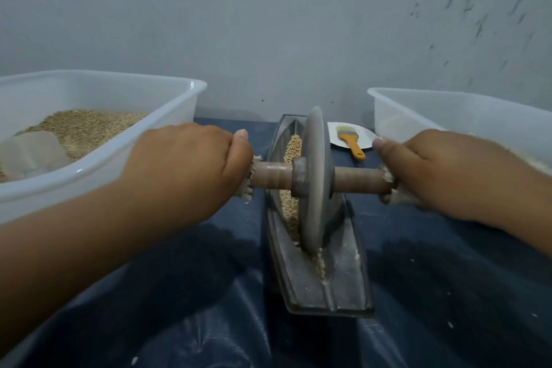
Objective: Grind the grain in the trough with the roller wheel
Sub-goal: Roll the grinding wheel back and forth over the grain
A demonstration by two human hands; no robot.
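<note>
Makeshift grain-processing corner: plastic tubs (98, 158), tarp-covered surface (179, 293), bare wall (268, 24)

1. The left hand (185, 164) is curled into a fist at centre left, thumb lying along the top and pointing inward.
2. The right hand (439, 170) mirrors it at centre right, fingers wrapped, thumb on top.
3. Both bare forearms reach forward, converging slightly.

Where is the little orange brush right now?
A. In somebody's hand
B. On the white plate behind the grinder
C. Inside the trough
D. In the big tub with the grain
B: the orange brush lies on the white plate beyond the trough, while both hands hold the roller's axle.
</note>
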